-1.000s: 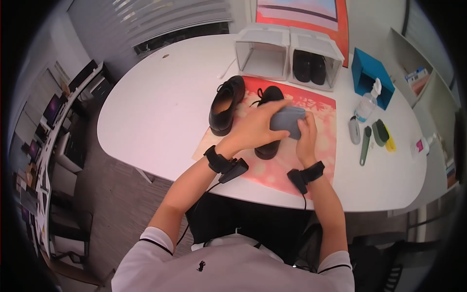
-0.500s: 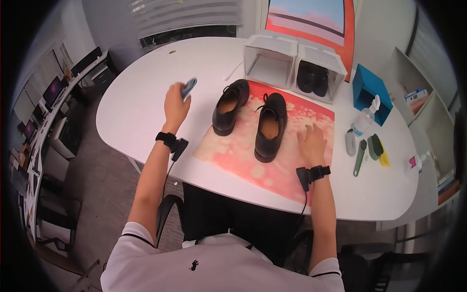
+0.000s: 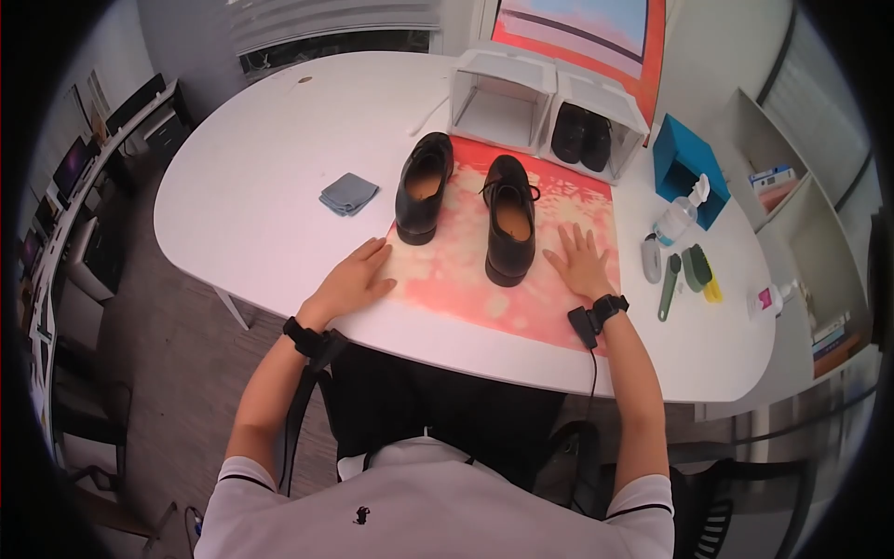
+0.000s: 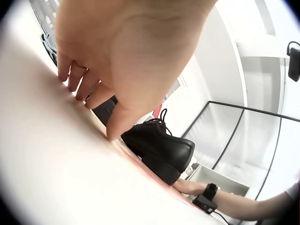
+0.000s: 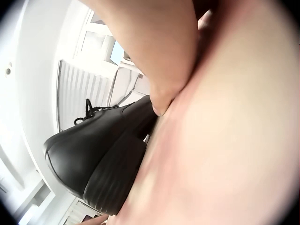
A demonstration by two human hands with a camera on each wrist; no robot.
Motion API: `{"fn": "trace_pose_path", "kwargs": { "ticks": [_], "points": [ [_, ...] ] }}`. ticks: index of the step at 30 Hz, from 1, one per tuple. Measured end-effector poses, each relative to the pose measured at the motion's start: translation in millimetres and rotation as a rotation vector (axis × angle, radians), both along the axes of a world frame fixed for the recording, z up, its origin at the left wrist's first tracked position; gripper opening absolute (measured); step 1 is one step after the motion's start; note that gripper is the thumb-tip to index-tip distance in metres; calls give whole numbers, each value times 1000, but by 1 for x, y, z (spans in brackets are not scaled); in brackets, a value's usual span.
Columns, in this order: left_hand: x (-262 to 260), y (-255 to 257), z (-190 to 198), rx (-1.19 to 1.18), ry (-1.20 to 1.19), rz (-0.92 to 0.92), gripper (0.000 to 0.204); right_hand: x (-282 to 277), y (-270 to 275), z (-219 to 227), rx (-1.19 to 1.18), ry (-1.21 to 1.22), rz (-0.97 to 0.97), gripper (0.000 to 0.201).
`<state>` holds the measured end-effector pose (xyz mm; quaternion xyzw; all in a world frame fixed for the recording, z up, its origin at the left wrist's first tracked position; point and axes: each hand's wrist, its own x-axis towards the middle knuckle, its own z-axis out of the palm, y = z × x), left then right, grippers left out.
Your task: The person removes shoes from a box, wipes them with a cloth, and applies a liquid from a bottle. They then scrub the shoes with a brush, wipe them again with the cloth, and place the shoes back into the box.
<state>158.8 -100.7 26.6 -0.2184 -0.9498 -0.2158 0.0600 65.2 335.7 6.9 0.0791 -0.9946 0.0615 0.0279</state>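
Two black lace-up shoes stand upright on a red and cream patterned mat [image 3: 447,298], toes away from me: the left shoe [image 3: 416,207] and the right shoe [image 3: 509,252]. My left hand [image 3: 349,281] rests with fingers spread at the mat's left edge; its fingertips touch the surface in the left wrist view. My right hand [image 3: 582,265] lies on the mat with fingers spread, right of the right shoe, whose heel [image 5: 115,176] looms close in the right wrist view. A folded grey-blue cloth [image 3: 349,195] lies on the table beyond my left hand.
Behind the mat stand two clear-fronted boxes, one bare inside [image 3: 498,112], one holding black shoes [image 3: 581,138]. To the right are a blue open box [image 3: 684,163], a spray bottle [image 3: 677,222], a green-handled brush [image 3: 669,289], other brushes [image 3: 697,268] and a white bottle [image 3: 768,300].
The cloth was in my hands over the right shoe, then went left in my left hand and now lies on the table. Both hands have come down to the surface, fingers spread.
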Motion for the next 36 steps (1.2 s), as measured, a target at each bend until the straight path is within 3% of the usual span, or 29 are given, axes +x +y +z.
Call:
{"fn": "trace_pose_path", "kwargs": {
  "ticks": [9, 12, 13, 16, 19, 22, 25, 27, 36],
  "points": [
    [-9, -8, -13, -83, 108, -12, 66, -1, -6, 5, 7, -9, -77, 68],
    [3, 14, 30, 214, 162, 185, 68, -6, -6, 3, -628, 296, 188, 64],
    [4, 22, 43, 251, 143, 157, 69, 12, -26, 27, -717, 407, 233, 63],
    [-10, 44, 64, 311, 131, 70, 71, 55, -78, 73, -570, 433, 444, 66],
    [-41, 56, 53, 240, 200, 26, 68, 54, -95, 67, -208, 444, 497, 62],
    [-63, 60, 51, 163, 233, 20, 59, 59, -98, 69, -322, 310, 377, 56],
    [-68, 64, 56, 216, 283, -31, 49, 60, -93, 65, -384, 506, 404, 53],
    [-56, 77, 65, 287, 302, -59, 44, 61, -87, 78, -348, 484, 364, 52],
    [-37, 123, 59, 338, 240, -172, 44, 76, -68, 67, -318, 462, 355, 51]
  ]
}}
